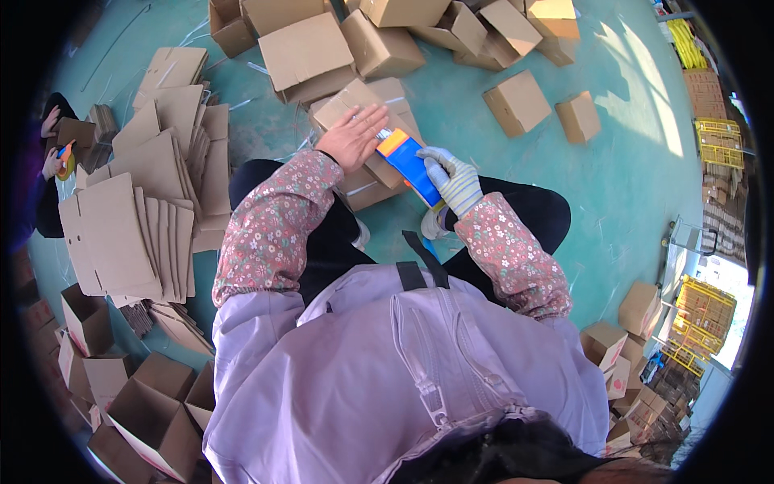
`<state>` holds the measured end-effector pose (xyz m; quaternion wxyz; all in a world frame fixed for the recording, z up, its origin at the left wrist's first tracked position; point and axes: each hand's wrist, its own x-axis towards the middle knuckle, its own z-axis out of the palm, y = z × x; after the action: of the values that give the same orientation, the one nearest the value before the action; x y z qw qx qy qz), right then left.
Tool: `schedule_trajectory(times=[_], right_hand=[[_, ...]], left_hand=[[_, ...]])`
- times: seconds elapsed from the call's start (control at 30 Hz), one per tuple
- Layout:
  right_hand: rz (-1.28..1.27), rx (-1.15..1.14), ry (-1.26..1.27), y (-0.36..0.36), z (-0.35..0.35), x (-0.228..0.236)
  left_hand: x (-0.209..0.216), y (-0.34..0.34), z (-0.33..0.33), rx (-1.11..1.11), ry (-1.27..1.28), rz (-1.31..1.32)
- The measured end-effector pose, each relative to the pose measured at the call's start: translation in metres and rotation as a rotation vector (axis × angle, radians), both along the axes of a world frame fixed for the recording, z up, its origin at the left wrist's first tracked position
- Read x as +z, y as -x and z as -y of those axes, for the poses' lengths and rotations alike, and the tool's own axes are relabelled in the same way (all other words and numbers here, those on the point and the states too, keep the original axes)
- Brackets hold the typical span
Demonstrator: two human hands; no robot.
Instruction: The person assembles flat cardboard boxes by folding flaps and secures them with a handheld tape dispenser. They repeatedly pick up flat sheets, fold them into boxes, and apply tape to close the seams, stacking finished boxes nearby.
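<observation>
A cardboard box (356,93) lies between my legs, partly hidden by my hands. My bare left hand (353,135) rests flat on its top, fingers stretched out together and pointing to the upper right. In a striped knit glove, my right hand (456,179) is closed round a blue and orange tape dispenser (414,167). The dispenser's orange end is against or just over the box, close to the left fingertips. Whether tape is stuck down there I cannot tell.
Stacks of flattened cartons (121,230) stand on the left, with open boxes (155,411) at lower left. More boxes (306,52) lie ahead, two small ones (516,103) apart on the green floor. Another person's hand (52,164) holds a tape dispenser at far left. Yellow cages (705,310) stand right.
</observation>
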<state>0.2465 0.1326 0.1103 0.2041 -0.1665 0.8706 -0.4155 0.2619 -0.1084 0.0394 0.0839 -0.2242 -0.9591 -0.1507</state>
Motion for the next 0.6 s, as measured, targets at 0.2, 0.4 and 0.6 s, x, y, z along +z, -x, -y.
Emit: schedule_trajectory(times=[0.2, 0.4, 0.6], right_hand=[[0.131, -0.089, -0.027, -0.022, -0.039, -0.011], [0.008, -0.052, 0.02, -0.033, -0.05, -0.024], [-0.074, -0.086, 0.038, -0.033, -0.05, -0.035]], left_hand=[[-0.009, 0.001, 0.007, -0.024, 0.099, 0.033], [0.004, 0.003, 0.0, -0.072, 0.082, 0.053], [0.009, -0.04, -0.051, -0.025, -0.14, 0.099]])
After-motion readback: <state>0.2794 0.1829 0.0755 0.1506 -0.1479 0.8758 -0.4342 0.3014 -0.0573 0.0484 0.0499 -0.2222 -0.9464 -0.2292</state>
